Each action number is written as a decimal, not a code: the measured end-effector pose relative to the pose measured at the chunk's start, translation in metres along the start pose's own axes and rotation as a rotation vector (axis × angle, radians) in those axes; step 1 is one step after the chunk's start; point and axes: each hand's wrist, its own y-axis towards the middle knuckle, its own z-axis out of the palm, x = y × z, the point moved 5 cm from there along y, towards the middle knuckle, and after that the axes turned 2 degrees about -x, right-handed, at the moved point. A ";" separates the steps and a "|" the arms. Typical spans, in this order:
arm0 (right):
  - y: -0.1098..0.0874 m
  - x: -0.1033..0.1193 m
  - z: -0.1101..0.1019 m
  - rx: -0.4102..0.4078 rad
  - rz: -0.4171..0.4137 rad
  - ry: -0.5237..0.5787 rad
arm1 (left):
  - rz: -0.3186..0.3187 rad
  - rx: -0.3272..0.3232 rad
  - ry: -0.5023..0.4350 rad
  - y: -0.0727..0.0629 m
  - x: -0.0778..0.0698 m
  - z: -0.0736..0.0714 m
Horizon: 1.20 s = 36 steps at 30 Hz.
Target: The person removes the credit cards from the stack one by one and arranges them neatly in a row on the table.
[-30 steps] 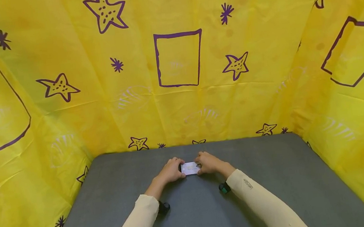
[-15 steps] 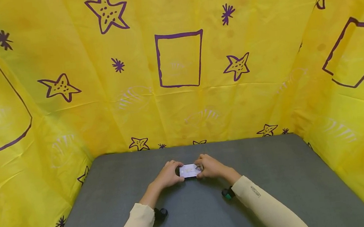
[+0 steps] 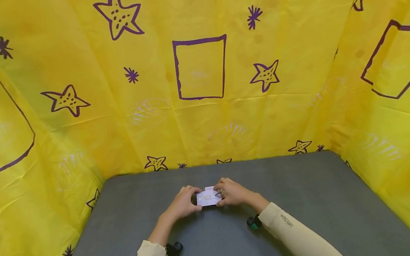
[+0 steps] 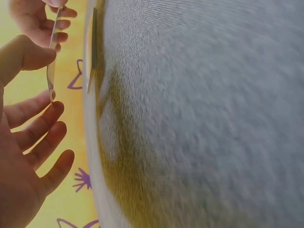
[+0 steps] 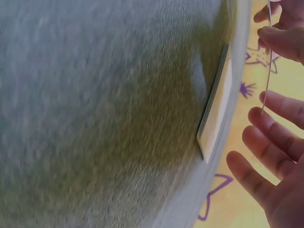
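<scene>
A thin white card (image 3: 208, 198) with gold lettering and a dark picture at its right end is held just above the table. My left hand (image 3: 181, 201) pinches its left end between thumb and fingers, and my right hand (image 3: 233, 191) pinches the right end. In the left wrist view the card (image 4: 51, 71) appears edge-on, slightly bowed. A second flat, pale card-like piece with a dark edge (image 5: 216, 104) lies on the table in the right wrist view. Only its upper strip (image 3: 209, 188) shows behind the held card in the head view.
A grey table (image 3: 217, 243) lies under both hands. Yellow cloth (image 3: 205, 132) with purple stars and squares hangs along its back and both sides. Dark wrist straps (image 3: 174, 249) sit on both wrists.
The card has come toward me and a little left in both hands, off the piece under it. That second piece now shows behind the card.
</scene>
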 end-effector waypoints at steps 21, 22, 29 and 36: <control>0.012 0.046 0.011 0.001 -0.105 -0.029 | -0.038 -0.058 -0.010 -0.043 0.022 -0.033; 0.013 0.049 0.012 -0.001 -0.113 -0.030 | -0.038 -0.061 -0.010 -0.046 0.024 -0.035; 0.021 0.073 0.018 -0.020 -0.132 -0.081 | -0.054 -0.066 -0.025 -0.064 0.039 -0.049; 0.028 0.090 0.029 -0.046 -0.136 -0.125 | -0.068 -0.105 -0.015 -0.079 0.051 -0.056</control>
